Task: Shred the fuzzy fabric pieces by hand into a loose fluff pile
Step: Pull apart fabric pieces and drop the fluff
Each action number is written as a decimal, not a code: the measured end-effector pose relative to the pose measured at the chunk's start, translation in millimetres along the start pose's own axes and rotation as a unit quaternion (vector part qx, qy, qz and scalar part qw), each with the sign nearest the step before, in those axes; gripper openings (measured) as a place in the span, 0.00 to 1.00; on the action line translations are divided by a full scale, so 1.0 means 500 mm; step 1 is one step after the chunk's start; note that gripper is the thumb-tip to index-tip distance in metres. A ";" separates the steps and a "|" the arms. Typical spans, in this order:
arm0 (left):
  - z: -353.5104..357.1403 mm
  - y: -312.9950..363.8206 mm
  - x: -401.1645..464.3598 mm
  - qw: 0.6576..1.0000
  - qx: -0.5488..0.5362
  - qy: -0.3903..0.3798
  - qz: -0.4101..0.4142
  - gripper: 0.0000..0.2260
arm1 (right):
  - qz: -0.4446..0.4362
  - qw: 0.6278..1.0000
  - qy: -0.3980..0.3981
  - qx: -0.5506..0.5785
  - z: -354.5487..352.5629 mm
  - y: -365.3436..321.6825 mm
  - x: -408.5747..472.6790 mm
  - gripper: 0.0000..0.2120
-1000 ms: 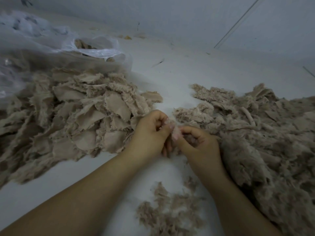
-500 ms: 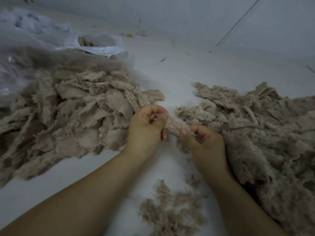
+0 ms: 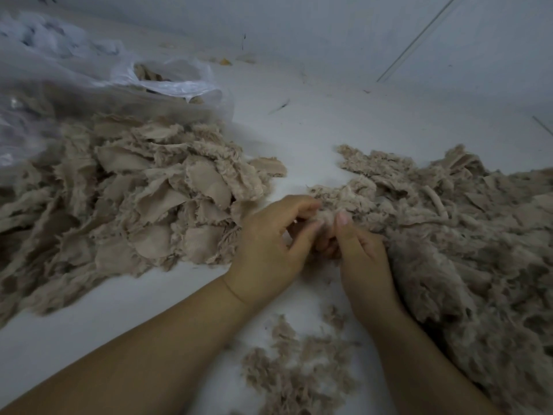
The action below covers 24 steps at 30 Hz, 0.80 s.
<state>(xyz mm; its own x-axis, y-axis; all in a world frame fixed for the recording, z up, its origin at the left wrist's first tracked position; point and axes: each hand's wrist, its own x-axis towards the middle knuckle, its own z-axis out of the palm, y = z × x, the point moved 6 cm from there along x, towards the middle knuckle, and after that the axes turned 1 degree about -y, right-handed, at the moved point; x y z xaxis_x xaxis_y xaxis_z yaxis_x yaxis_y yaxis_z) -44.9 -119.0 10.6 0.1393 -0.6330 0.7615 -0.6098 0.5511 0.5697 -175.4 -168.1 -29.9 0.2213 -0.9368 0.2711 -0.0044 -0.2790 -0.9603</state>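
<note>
Surface: white floor (image 3: 299, 136).
Left hand (image 3: 269, 250): pinching fuzzy tuft (image 3: 324, 218).
Right hand (image 3: 362, 253): pinching same tuft.
Fabric pieces (image 3: 134, 199): 9 o'clock.
Fluff pile (image 3: 463, 235): 3 o'clock.
Plastic bag (image 3: 89, 79): 10 o'clock.

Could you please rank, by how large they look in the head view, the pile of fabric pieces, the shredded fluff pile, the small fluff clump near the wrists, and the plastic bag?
1. Pile of fabric pieces and fluff pile: too alike to rank, both cut off by the frame.
2. Plastic bag, also cut off.
3. Small fluff clump, though nearest the camera.
</note>
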 end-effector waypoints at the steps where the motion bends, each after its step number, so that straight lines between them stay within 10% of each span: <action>1: 0.003 0.006 -0.002 1.000 -0.001 -0.018 0.017 0.03 | 0.006 1.000 -0.006 0.009 0.000 0.001 -0.001 0.20; 8: 0.000 -0.031 -0.002 0.988 -0.100 -0.003 -0.119 0.04 | 0.023 1.000 -0.001 -0.020 -0.009 0.011 0.001 0.19; 14: 0.052 -0.109 -0.025 0.868 -0.230 -0.106 -0.426 0.23 | 0.009 0.999 -0.018 -0.041 -0.001 0.000 0.000 0.18; 18: 0.057 -0.106 -0.021 0.848 -0.318 -0.102 -0.412 0.03 | 0.002 0.999 -0.043 -0.026 0.006 0.001 -0.001 0.17; 24: 0.041 -0.107 -0.014 0.875 -0.303 -0.072 -0.371 0.06 | -0.006 0.998 -0.036 -0.047 0.002 0.011 0.002 0.21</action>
<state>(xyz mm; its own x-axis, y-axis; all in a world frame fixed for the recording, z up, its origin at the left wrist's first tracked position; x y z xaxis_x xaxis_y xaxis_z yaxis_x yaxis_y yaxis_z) -29.4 -155.5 -31.4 0.1949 -0.9767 0.0899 0.1395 0.1183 0.9831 -174.3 -170.3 -34.9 0.2915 -0.9167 0.2732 -0.0921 -0.3111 -0.9459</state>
